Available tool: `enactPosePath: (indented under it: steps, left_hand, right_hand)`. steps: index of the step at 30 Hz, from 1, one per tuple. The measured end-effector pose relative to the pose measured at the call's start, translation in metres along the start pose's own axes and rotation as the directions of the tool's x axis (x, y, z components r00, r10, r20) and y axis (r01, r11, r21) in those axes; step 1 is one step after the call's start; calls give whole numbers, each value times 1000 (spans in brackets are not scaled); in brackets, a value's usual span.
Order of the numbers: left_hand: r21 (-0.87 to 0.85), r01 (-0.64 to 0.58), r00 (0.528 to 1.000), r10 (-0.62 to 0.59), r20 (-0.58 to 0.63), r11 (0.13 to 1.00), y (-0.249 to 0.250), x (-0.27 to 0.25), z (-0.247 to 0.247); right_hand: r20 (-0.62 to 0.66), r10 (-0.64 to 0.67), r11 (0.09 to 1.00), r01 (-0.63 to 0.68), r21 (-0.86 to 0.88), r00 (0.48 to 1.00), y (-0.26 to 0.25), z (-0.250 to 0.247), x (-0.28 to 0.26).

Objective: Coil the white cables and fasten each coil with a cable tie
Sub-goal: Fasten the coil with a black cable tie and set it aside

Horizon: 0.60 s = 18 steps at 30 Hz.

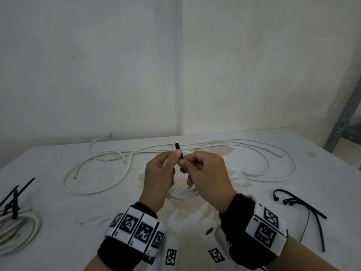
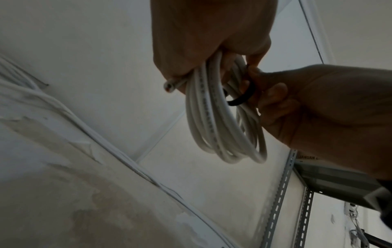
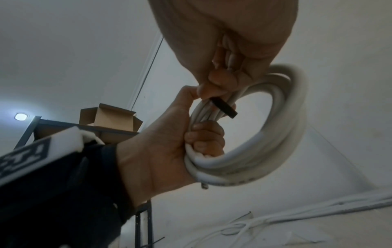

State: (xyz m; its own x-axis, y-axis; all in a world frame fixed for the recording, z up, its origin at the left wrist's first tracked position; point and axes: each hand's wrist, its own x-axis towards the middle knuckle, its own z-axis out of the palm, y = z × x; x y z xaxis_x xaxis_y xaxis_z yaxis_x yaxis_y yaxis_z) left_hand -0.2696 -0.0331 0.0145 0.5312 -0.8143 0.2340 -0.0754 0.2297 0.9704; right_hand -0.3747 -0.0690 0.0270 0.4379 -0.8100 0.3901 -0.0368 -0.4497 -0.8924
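Note:
A small coil of white cable point(image 2: 222, 120) hangs above the table between both hands. My left hand point(image 1: 162, 173) grips one side of the coil point(image 3: 286, 117), fingers curled round its strands. A black cable tie point(image 1: 178, 148) wraps the bundle by my left thumb, one end sticking up past the fingertips. My right hand point(image 1: 207, 173) pinches the tie point(image 2: 244, 99) between thumb and fingers, tight against the coil. The tie's flat free end point(image 3: 224, 109) pokes into the coil's opening. Whether the tie is locked is hidden by the fingers.
Several loose white cables point(image 1: 214, 143) snake across the far half of the table point(image 1: 78, 202). A tied coil point(image 1: 17, 227) lies at the left edge. Spare black ties point(image 1: 304, 208) lie to the right. A metal shelf point(image 1: 343, 118) stands right; a cardboard box point(image 3: 110, 117) sits on another.

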Motion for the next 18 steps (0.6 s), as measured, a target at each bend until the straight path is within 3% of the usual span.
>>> enactPosePath:
  steps: [6,10,12,18]
  left_hand:
    - [-20,40,999,-40,9,999,4,4,-12]
    - [22,55,993,-57,100,998,6,-1,-10]
    - [37,63,991,-67,114,997,9,-1,-9]
    - [97,34,987,-49,153,995,15,-5,0]
  right_hand:
    - [-155,-153,986,141,-84,976,-13,-17,11]
    - [162,-88,990,105,-98,983,-14,-23,28]
    - [221,-104,983,134,-126,970,-16,-24,28]
    - [44,-206,973,209,-96,978,-28,-28,36]
